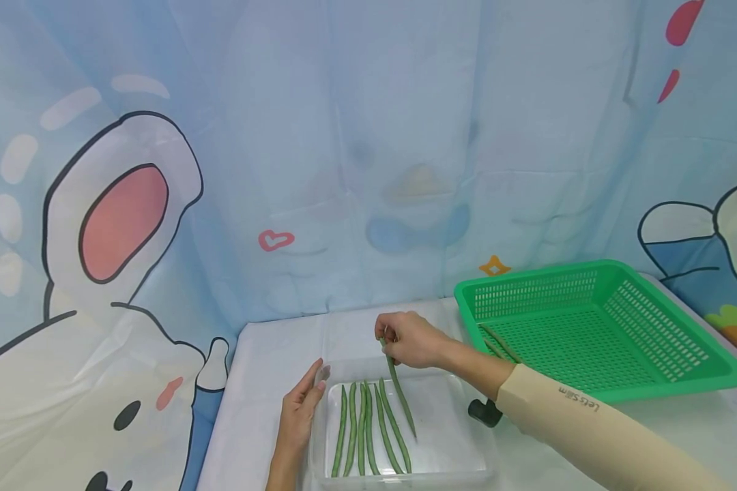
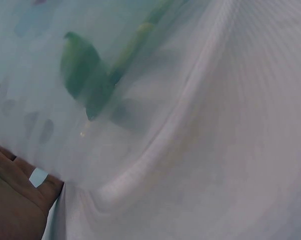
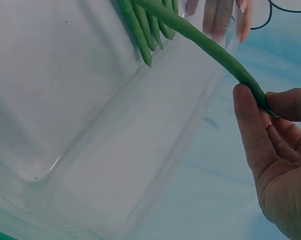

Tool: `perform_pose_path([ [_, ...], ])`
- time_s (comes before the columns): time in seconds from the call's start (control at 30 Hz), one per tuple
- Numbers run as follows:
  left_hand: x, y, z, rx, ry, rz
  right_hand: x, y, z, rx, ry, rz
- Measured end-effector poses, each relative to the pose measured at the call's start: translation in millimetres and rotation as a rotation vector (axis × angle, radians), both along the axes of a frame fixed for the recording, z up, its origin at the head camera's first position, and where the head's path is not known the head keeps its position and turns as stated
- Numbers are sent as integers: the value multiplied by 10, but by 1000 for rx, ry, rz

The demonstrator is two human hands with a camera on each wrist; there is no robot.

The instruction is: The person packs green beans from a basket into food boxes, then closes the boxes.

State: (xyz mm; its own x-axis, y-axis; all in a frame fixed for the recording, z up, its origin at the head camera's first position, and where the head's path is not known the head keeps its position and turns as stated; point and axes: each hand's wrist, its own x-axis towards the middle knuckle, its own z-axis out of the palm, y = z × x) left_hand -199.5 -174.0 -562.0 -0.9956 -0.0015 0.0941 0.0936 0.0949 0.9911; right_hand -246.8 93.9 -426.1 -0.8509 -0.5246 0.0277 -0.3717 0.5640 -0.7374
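Note:
My right hand (image 1: 413, 339) pinches one end of a green bean (image 1: 399, 392) between thumb and fingertips. That bean slants down over a clear plastic container (image 1: 448, 436); in the right wrist view, the pinched bean (image 3: 210, 46) crosses above the others. Several green beans (image 1: 361, 429) lie side by side in the container's left half, roughly lengthwise. My left hand (image 1: 297, 412) rests against the container's left wall near its far corner, fingers fairly straight. Only part of the left hand (image 2: 18, 195) shows in the left wrist view, at the lower left.
A green perforated basket (image 1: 589, 392) stands to the right, with a few green beans (image 1: 500, 344) at its left side, partly behind the right forearm. A black object (image 1: 484, 412) shows beside the container's right wall. A printed cloth (image 1: 356, 170) hangs behind the white table (image 1: 276, 348).

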Motion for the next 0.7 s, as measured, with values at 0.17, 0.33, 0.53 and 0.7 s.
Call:
perform_pose_path([
  [0.17, 1, -1, 8, -6, -1, 5, 6, -7, -24, 7, -11, 12],
  [0.33, -6, 0, -1, -11, 12, 2, -1, -14, -56, 18, -29, 10],
  [0.53, -4, 3, -7, -28, 42, 0, 23, -8, -93, 29, -60, 18],
  [0.7, 0, 4, -8, -29, 32, 8, 48, -16, -148, 45, -75, 27],
])
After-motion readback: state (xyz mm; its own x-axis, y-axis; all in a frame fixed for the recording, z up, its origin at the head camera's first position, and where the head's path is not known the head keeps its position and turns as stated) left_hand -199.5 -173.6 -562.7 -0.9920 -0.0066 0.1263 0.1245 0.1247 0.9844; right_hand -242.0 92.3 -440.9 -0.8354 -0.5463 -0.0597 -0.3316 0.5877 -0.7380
